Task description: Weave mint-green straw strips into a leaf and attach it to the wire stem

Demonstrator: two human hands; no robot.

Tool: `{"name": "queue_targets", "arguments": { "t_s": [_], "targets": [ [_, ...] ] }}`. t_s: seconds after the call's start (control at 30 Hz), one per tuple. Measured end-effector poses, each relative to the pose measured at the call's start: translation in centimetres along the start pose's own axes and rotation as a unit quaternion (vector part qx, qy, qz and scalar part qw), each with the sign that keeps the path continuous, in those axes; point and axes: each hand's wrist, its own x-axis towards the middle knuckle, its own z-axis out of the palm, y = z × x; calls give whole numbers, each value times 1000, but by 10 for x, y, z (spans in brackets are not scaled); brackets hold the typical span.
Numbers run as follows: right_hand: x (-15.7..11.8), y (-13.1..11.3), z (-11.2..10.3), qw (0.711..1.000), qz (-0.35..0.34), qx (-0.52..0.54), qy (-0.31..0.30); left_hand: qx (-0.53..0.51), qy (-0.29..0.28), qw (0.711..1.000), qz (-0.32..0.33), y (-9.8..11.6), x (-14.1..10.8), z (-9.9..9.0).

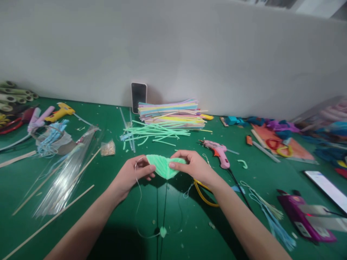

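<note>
Mint-green fuzzy pipe cleaners joined into a leaf-like, winged shape (162,167) are stretched between my two hands above the table. My left hand (135,173) pinches its left end between thumb and fingers. On the right half, my right hand (193,167) is closed, thumb pressed on the front near the middle fold. A thin clear wire (139,202) loops down past my left hand to a small green fuzzy piece (163,232) lower down. Behind the hands lie loose mint-green pipe cleaners (159,131).
A pink glue gun (221,153) with a black cord lies right of my hands. Bundled coloured pipe cleaners (170,112) and an upright phone (138,96) stand near the wall. Clear plastic sleeves (62,184) and wooden sticks (54,220) lie left; a purple device (306,216) sits right.
</note>
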Motion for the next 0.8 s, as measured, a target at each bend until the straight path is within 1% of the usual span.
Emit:
{"name": "queue_targets", "arguments": {
  "t_s": [0.07, 0.1, 0.33, 0.4, 0.5, 0.57, 0.7, 0.8],
  "targets": [
    [1, 2, 1, 1000, -7, 2, -3, 58, -7, 998, -4, -2, 2, -1],
    [1, 2, 2, 1000, -8, 3, -6, 69, -12, 997, -7, -3, 3, -1],
    [1, -1, 4, 1000, -23, -17, -1, 66, 0, 998, 7, -3, 4, -1],
    [1, -2, 4, 999, -27, -23, 3, 65, -20, 998, 2, -4, 3, 0],
    [1, -2, 5, 999, -33, -27, 5, 66, -84, 994, -32, -8, 1, 6],
    [2, 0, 7, 999, -40, -25, 3, 61, -111, 991, -50, -12, -1, 10],
    [3, 5, 7, 999, -50, -12, -3, 48, -125, 989, -58, -18, -1, 13],
    [5, 8, 5, 999, -49, -6, -9, 43, -120, 991, -50, -21, 2, 12]
  ]
}}
